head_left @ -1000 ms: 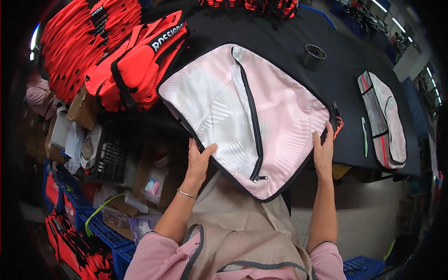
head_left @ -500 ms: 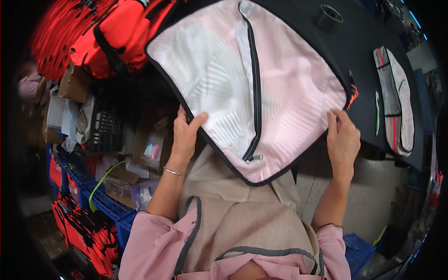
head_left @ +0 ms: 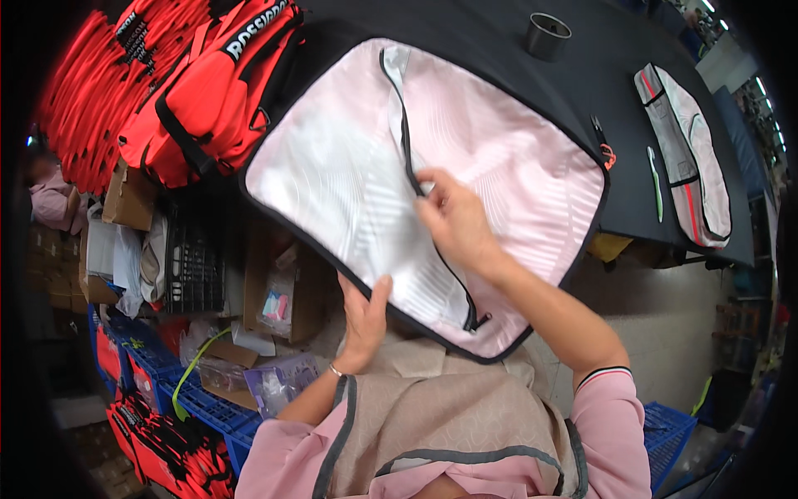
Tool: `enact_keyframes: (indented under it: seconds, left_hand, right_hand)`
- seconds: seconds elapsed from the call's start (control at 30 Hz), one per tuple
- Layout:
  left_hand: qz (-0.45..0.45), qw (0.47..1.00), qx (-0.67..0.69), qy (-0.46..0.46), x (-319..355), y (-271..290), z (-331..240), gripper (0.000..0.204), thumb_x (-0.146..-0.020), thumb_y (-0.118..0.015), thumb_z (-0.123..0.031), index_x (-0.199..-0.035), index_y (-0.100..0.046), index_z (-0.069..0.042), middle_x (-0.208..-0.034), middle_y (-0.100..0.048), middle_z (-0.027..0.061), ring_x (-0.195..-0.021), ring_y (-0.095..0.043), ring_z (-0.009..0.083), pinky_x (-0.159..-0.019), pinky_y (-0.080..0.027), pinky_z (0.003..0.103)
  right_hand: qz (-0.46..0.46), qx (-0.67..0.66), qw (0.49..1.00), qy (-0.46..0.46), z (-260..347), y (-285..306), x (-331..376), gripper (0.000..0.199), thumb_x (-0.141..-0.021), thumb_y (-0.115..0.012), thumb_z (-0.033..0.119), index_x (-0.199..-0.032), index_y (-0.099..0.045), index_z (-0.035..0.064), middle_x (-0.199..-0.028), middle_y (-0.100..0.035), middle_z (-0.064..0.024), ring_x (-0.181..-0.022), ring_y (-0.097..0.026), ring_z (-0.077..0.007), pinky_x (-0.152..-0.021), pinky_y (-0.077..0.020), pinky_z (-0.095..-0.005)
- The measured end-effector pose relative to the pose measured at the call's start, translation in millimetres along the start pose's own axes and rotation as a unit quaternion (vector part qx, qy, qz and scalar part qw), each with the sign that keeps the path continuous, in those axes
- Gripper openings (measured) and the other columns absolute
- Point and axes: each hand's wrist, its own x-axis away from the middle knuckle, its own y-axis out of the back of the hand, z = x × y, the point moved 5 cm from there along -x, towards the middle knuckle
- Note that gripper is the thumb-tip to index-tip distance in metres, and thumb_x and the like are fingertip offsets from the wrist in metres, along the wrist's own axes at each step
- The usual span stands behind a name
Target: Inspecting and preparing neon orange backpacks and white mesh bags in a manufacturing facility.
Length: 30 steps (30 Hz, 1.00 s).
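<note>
A pale pink, shiny fabric piece with black-bound edges (head_left: 532,166) lies across the front of the black table and hangs over its edge towards me. A black zipper (head_left: 406,141) runs down its middle, with the pull (head_left: 475,321) at the near end. Beside the zipper's far end, a whitish strip of cloth shows. My left hand (head_left: 366,320) holds the near left edge, thumb on top and fingers underneath. Over the middle of the piece, my right hand (head_left: 457,220) pinches the zipper's edge between thumb and fingers.
Red bags (head_left: 199,108) are piled at the far left. On the table are a metal cup (head_left: 549,37), orange-handled snips (head_left: 605,148), a green-and-white slim tool (head_left: 656,185) and a grey curved fabric piece (head_left: 686,154). Blue crates (head_left: 199,407) and a cardboard box (head_left: 291,303) stand lower left.
My right hand has left the right edge and come in to the zipper in the middle. The fabric has shifted nearer and to the left, with my left hand still on its edge.
</note>
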Motion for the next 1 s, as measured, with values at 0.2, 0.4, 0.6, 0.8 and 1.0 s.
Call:
enact_keyframes:
  seconds: [0.2,0.4,0.6,0.8,1.0]
  left_hand:
    - [0.344,0.818,-0.453,0.089,12.6,14.7,-43.2,0.047,-0.095,-0.057,-0.034,-0.113,-0.062,0.009,-0.107,-0.062,0.032,-0.102,-0.062,0.0431,-0.093,-0.048,0.042]
    - [0.202,0.913,-0.298,-0.191,-57.6,-15.8,-164.4,0.017,-0.085,-0.07,-0.012,-0.098,-0.071,-0.001,-0.084,-0.071,0.014,-0.075,-0.069,0.0251,-0.071,-0.053,0.029]
    - [0.153,0.686,-0.536,-0.468,-160.9,-88.1,-119.5,0.054,-0.073,-0.055,0.003,-0.126,-0.059,-0.005,-0.137,-0.052,0.019,-0.13,-0.043,0.0388,-0.107,-0.034,0.051]
    - [0.179,0.795,-0.501,-0.293,-210.3,-29.4,-108.8,0.053,-0.087,-0.051,-0.008,-0.14,-0.048,-0.005,-0.151,-0.04,0.0163,-0.139,-0.033,0.0414,-0.115,-0.026,0.046]
    - [0.159,0.799,-0.477,-0.329,-208.2,-32.4,-101.3,0.051,-0.089,-0.052,-0.008,-0.14,-0.047,-0.005,-0.145,-0.046,0.0179,-0.132,-0.045,0.0348,-0.108,-0.038,0.038]
  right_hand:
    - [0.017,0.273,0.946,0.175,-3.9,-25.1,40.3,0.046,-0.081,-0.059,0.002,-0.126,-0.052,-0.0019,-0.085,-0.061,-0.014,-0.063,-0.064,-0.0296,-0.053,-0.0522,-0.0392]
    - [0.055,0.372,0.911,0.167,-7.6,-31.6,44.4,0.05,-0.079,-0.055,0.005,-0.128,-0.048,-0.0059,-0.085,-0.058,-0.0129,-0.067,-0.065,-0.0307,-0.054,-0.0532,-0.0395]
    - [0.073,0.374,0.91,0.161,-14.9,-37.6,45.1,0.051,-0.085,-0.048,0.008,-0.133,-0.043,-0.0076,-0.091,-0.058,-0.0159,-0.068,-0.065,-0.0291,-0.054,-0.0531,-0.0389]
    - [-0.119,0.217,0.943,0.221,24.7,71.3,47.7,0.041,-0.082,-0.063,0.005,-0.123,-0.059,0.0027,-0.087,-0.062,-0.0129,-0.069,-0.064,-0.029,-0.06,-0.0532,-0.0387]
    - [-0.417,0.375,0.827,0.03,-53.5,267.7,30.2,0.014,-0.088,-0.063,0.011,-0.1,-0.067,0.0055,-0.095,-0.062,-0.0145,-0.086,-0.062,-0.0322,-0.075,-0.0514,-0.0411]
